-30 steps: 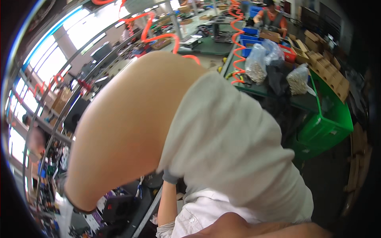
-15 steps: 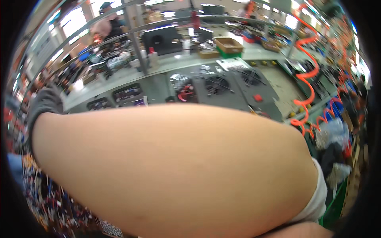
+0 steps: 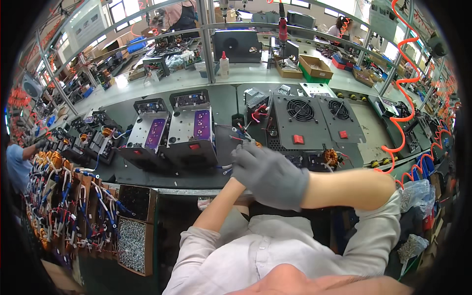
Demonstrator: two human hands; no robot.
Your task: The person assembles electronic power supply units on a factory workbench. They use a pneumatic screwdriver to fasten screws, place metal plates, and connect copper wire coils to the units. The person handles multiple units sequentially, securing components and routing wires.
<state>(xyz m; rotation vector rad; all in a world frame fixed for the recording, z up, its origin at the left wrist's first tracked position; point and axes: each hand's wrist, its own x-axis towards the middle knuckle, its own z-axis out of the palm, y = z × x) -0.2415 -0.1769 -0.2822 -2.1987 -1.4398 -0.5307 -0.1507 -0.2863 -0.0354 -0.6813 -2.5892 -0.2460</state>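
the right hand [image 3: 270,177], in a grey glove, is laid across the front edge of the dark conveyor bench [image 3: 147,172], its back turned up to the camera. the fingers are seen curled downward and held close together; whether anything is pinched under them cannot be told. the left hand is hidden beneath the glove, only its bare forearm [image 3: 219,206] being seen rising to that spot, so its fingers cannot be told either.

just beyond the gloved knuckles a bundle of red, blue and white wires [image 3: 244,133] is seen, beside the open grey power unit [image 3: 290,123] with its round fan grille and red switch. the step in hand is judged to be the handling of a wire end or small part at the near edge of that unit. for the next move, a lift of the glove off the covered spot and a careful reach to the wire bundle are judged to be called for, without the loose leads being snagged.

against the earlier frames, the view is no longer blocked by a raised bare arm; the bench is now seen whole, and the arm is lowered to the work.
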